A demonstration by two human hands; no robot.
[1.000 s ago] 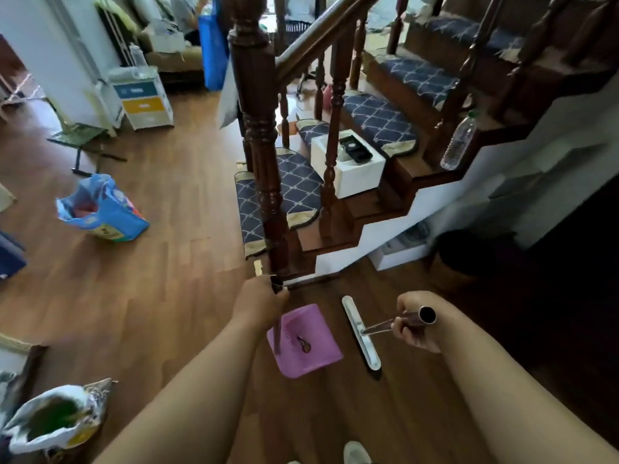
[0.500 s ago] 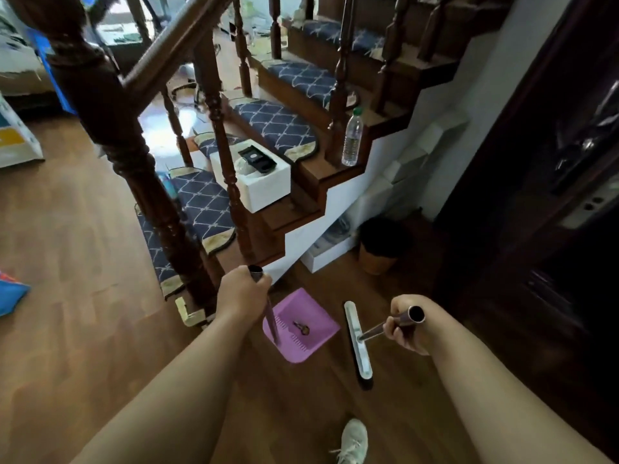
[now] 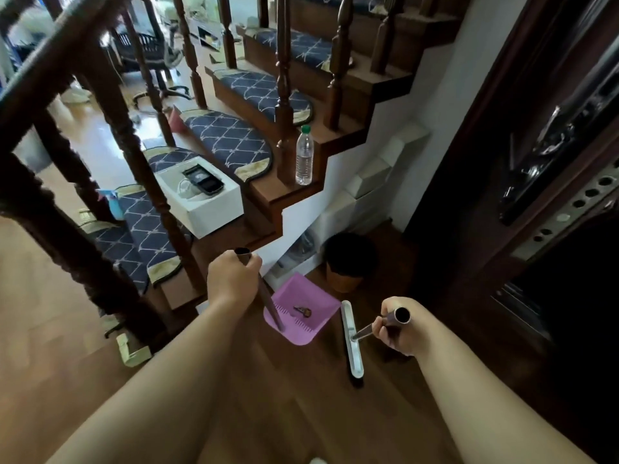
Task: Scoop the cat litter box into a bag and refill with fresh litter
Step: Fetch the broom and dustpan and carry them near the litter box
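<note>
As both hands are closed round their poles, I read this step as a carry. The right hand [image 3: 398, 329] has its fingers curled tight about the metal broom handle [image 3: 385, 322]. The handle's open tube end sticks out just above the knuckles. The long grey broom head [image 3: 351, 343] hangs below and to the left of those fingers, just beside the pan.

The left hand [image 3: 231, 279] wraps the top of the dark dustpan handle [image 3: 264, 296], which drops from under the fingers to the pink dustpan [image 3: 315, 296]. One small dark clump [image 3: 302, 311] lies near the middle of the pan, just past its ribbed edge.

To do this well I would keep the pan level so the clump cannot slide off the open side. I would also hold the broom head off it so nothing gets knocked out.

Beyond the left fingers and a little to the right, a dark bin [image 3: 348, 262] stands at the foot of the stairs [image 3: 284, 202]. I judge it the likely place to tip. Neither litter box nor bag shows anywhere, so I cannot say where either lies.
</note>
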